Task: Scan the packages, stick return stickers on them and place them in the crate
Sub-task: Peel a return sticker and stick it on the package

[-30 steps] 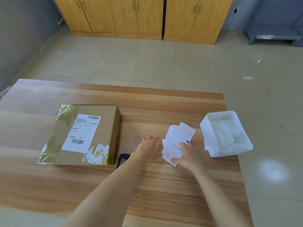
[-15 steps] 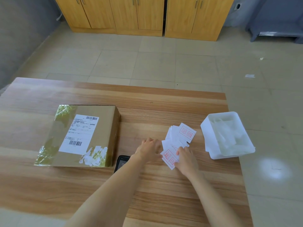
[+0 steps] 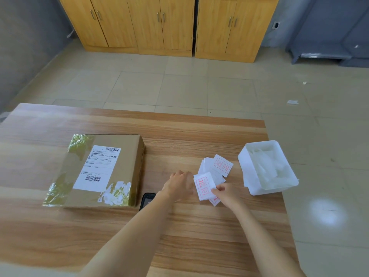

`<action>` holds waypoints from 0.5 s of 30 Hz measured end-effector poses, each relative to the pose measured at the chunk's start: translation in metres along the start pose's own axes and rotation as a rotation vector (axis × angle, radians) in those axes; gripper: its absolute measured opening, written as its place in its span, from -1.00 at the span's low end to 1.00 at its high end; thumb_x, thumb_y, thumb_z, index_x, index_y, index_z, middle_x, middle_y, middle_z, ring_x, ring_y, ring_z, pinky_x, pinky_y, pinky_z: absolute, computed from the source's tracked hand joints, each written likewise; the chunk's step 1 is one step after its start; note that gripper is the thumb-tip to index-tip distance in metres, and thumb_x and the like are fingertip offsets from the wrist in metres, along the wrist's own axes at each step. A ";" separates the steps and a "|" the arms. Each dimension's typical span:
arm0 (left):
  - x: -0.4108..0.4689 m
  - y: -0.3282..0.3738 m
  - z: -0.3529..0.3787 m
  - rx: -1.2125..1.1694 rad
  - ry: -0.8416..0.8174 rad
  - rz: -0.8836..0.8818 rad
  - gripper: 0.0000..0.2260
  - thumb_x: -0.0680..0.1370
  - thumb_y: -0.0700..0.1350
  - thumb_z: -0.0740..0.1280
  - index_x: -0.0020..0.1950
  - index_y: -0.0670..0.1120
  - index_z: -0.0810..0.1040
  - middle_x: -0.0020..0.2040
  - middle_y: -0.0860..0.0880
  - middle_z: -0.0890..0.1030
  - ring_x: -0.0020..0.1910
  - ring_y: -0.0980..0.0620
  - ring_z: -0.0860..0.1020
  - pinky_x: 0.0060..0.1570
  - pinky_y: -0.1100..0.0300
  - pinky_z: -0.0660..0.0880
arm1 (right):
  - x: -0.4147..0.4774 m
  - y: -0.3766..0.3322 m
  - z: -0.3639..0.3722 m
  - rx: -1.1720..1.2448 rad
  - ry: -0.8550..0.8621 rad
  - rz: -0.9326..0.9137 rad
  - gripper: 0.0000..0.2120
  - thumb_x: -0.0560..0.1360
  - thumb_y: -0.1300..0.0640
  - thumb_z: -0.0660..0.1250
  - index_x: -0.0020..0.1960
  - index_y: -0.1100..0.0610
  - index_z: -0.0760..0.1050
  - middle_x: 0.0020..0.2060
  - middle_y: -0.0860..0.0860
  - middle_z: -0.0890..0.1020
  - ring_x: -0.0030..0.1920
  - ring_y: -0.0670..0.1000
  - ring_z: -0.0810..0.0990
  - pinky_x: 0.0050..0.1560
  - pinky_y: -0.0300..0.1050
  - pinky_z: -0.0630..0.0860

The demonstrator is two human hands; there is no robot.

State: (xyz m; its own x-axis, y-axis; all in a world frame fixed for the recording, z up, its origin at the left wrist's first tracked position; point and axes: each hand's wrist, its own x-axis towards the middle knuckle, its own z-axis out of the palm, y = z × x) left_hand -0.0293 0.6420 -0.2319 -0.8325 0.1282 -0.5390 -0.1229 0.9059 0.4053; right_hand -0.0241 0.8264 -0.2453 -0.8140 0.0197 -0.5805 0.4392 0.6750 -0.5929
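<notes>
1. The cardboard package [image 3: 103, 170] lies flat on the left part of the wooden table [image 3: 189, 236]. Its white shipping label [image 3: 97, 166] faces up, with shiny tape across the corners.
2. Over to the right is a loose pile of return stickers [image 3: 222, 165], white with red print. They're fanned out on the table, well apart from the package.
3. The right hand [image 3: 225, 193] has the top sticker [image 3: 204, 185] by its near right corner, thumb and fingertips clamped on the paper.
4. The left hand [image 3: 178, 184] sits knuckles-up, right against that sticker's left edge. Its fingers are curled under, and I cannot tell whether they grip the paper.
5. A black phone [image 3: 146, 200] peeks out just beside the left forearm, near the package's near right corner.
6. At the table's right edge stands a white plastic tub [image 3: 249, 172] with pale scraps inside.
7. Wooden cabinets [image 3: 165, 25] line the far wall.
</notes>
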 end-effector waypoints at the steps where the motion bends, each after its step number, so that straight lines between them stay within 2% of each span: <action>1: -0.002 0.003 -0.003 -0.021 0.014 0.003 -0.49 0.48 0.10 0.33 0.37 -0.04 0.34 0.29 -0.09 0.42 0.32 -0.15 0.35 0.28 -0.06 0.36 | -0.003 -0.003 -0.006 0.028 0.003 -0.002 -0.77 0.52 0.18 0.29 0.00 0.35 0.57 -0.07 0.23 0.66 -0.27 -0.03 0.52 -0.39 -0.35 0.33; 5: -0.011 0.021 -0.024 -0.067 0.091 0.047 -0.41 0.47 0.04 0.40 0.44 -0.01 0.29 0.34 -0.11 0.38 0.35 -0.12 0.35 0.27 -0.04 0.38 | -0.016 -0.020 -0.029 0.127 0.020 -0.034 -0.81 0.50 0.15 0.33 -0.03 0.27 0.60 -0.17 0.04 0.67 -0.31 -0.09 0.60 -0.17 -0.21 0.49; 8: -0.020 0.035 -0.041 -0.064 0.150 0.116 -0.41 0.47 0.01 0.41 0.45 -0.01 0.28 0.34 -0.10 0.39 0.34 -0.09 0.38 0.26 0.03 0.38 | -0.027 -0.036 -0.043 0.126 0.086 -0.074 -0.85 0.47 0.16 0.36 -0.16 0.26 0.60 -0.33 -0.03 0.59 -0.43 -0.15 0.54 -0.31 -0.29 0.42; 11: -0.029 0.044 -0.053 -0.091 0.180 0.171 -0.44 0.47 -0.01 0.41 0.43 -0.02 0.32 0.33 -0.09 0.42 0.29 -0.06 0.43 0.23 0.06 0.41 | -0.039 -0.051 -0.053 0.109 0.127 -0.124 -0.81 0.45 0.16 0.37 -0.34 0.14 0.52 -0.40 -0.05 0.55 -0.47 -0.13 0.49 -0.42 -0.41 0.38; 13: -0.033 0.048 -0.057 -0.101 0.183 0.189 -0.42 0.46 -0.01 0.42 0.44 -0.02 0.30 0.34 -0.07 0.42 0.30 -0.05 0.42 0.23 0.06 0.40 | -0.047 -0.058 -0.057 0.101 0.133 -0.142 -0.81 0.44 0.16 0.37 -0.34 0.10 0.50 -0.42 -0.08 0.54 -0.46 -0.12 0.49 -0.43 -0.39 0.37; 15: -0.039 0.050 -0.061 -0.114 0.178 0.203 -0.39 0.47 -0.01 0.42 0.46 -0.03 0.27 0.36 -0.07 0.41 0.32 -0.05 0.40 0.24 0.06 0.39 | -0.053 -0.067 -0.059 0.107 0.135 -0.156 -0.90 0.43 0.17 0.38 -0.27 0.12 0.55 -0.42 -0.08 0.54 -0.46 -0.13 0.48 -0.40 -0.33 0.37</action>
State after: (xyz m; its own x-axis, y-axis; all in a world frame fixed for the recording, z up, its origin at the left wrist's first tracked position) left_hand -0.0362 0.6577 -0.1456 -0.9265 0.2207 -0.3047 0.0045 0.8162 0.5777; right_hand -0.0331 0.8242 -0.1422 -0.9155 0.0242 -0.4015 0.3357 0.5960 -0.7295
